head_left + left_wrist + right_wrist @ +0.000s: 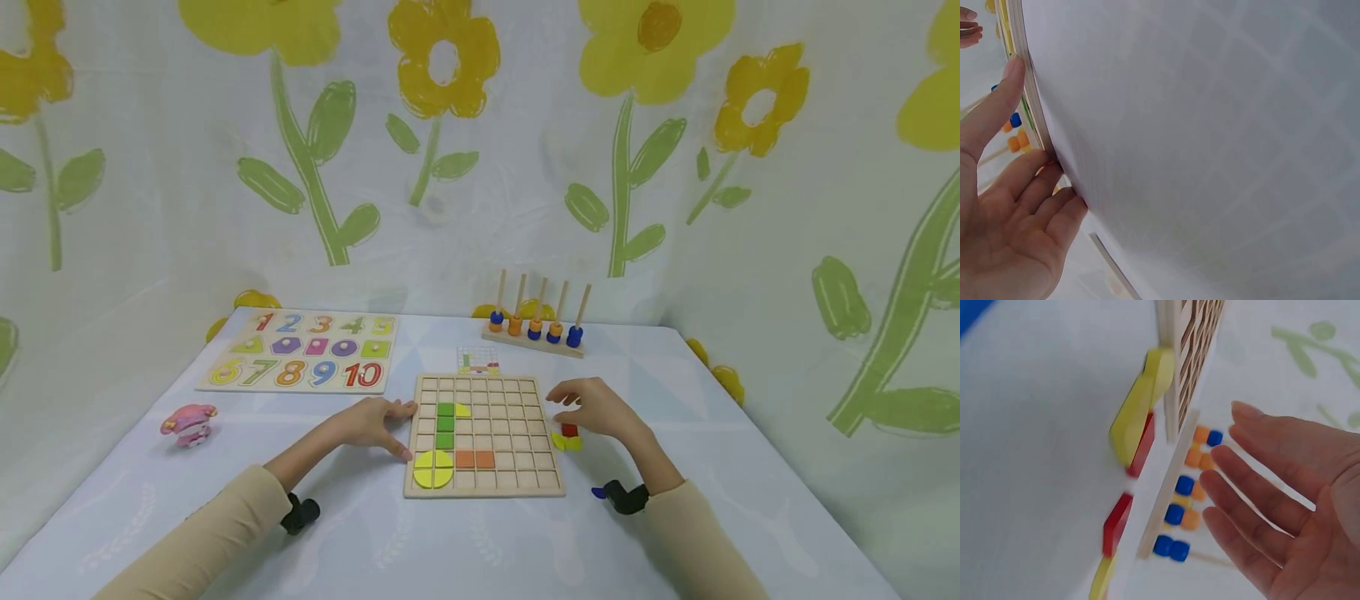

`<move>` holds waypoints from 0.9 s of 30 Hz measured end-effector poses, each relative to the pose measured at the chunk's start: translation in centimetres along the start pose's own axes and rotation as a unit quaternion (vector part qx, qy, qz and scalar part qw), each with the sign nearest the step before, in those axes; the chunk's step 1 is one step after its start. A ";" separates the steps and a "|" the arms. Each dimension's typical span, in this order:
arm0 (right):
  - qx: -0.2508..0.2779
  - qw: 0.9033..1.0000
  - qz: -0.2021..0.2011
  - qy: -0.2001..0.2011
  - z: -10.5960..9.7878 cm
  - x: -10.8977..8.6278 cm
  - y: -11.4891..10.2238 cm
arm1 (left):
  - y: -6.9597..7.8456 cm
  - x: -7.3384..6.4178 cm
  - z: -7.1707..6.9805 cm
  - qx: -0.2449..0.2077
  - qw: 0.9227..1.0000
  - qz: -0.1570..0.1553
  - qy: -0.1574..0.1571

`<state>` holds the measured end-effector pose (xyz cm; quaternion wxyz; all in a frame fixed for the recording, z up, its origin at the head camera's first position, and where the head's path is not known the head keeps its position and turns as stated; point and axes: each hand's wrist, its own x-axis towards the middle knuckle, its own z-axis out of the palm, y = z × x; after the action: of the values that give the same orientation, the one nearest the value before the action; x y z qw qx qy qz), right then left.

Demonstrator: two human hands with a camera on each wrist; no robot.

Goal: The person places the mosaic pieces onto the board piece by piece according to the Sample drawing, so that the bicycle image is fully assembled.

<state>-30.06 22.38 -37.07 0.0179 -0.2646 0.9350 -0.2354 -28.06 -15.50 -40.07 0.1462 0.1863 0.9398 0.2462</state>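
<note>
Sitting in the board (522, 433) are green, yellow, orange tiles (446, 424).

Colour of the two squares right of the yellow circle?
Orange; the squares show best in the head view.

I count two hands (375, 421) at one grid board (523, 433) holding three green squares (446, 423), five yellow quarter-rounds (423, 461) and two orange squares (465, 459), with at least two red pieces (1117, 525) and two yellow ones (1132, 409) loose. There's one pattern card (477, 358), one abacus (525, 340) with five pegs (522, 296) and ten beads (574, 337), one puzzle board (389, 364) of ten numbers (363, 375) and five shapes (317, 346), and one pink toy (191, 415).
</note>
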 end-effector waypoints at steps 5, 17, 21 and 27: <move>-0.005 0.998 0.059 0.005 -0.9 -0.3 2.1 | 0.0 0.1 0.0 0.003 1.000 0.000 -0.003; 0.002 0.989 0.144 -0.026 -2.7 -1.7 5.8 | 0.0 0.1 0.0 0.015 1.000 0.006 -0.001; 0.004 0.985 0.168 -0.040 -3.0 -2.2 6.7 | 0.0 0.1 0.0 0.017 1.000 0.009 -0.002; 0.012 0.981 0.185 -0.056 -2.9 -2.5 7.5 | 0.1 0.1 0.0 0.019 1.000 0.006 -0.003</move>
<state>-31.99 30.54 -38.13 0.1166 -0.0996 0.9624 -0.2241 -28.16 -15.39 -40.04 0.1442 0.1953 0.9428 0.2283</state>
